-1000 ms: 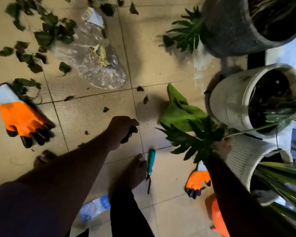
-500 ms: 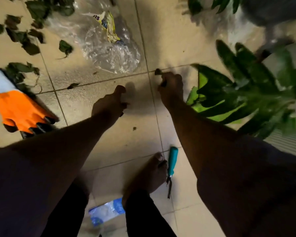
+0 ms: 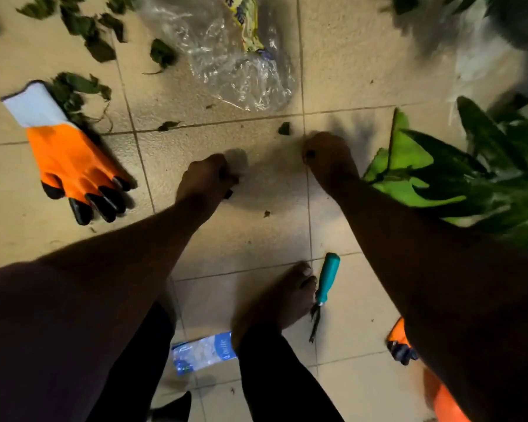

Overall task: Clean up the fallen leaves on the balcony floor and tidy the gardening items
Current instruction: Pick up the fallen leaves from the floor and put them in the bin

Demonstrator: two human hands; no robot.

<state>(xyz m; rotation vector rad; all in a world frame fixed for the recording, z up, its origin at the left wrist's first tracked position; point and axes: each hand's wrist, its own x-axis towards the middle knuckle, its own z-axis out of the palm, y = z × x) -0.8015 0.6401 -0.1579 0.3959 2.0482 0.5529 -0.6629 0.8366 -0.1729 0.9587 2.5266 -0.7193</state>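
Left hand [image 3: 206, 175] and right hand [image 3: 325, 156] each pinch dark leaf scraps [image 3: 227, 194] above matte beige tiles [image 3: 256, 239]. Nearby lie a crinkled clear bag [image 3: 235, 68] and a rubbery orange glove [image 3: 70, 159].

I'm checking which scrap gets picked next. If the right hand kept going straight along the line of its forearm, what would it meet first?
Most likely the small dark leaf scrap on the beige floor tile just beyond the right hand. Past that lies the crumpled clear plastic bag. Height above the floor is hard to judge here.
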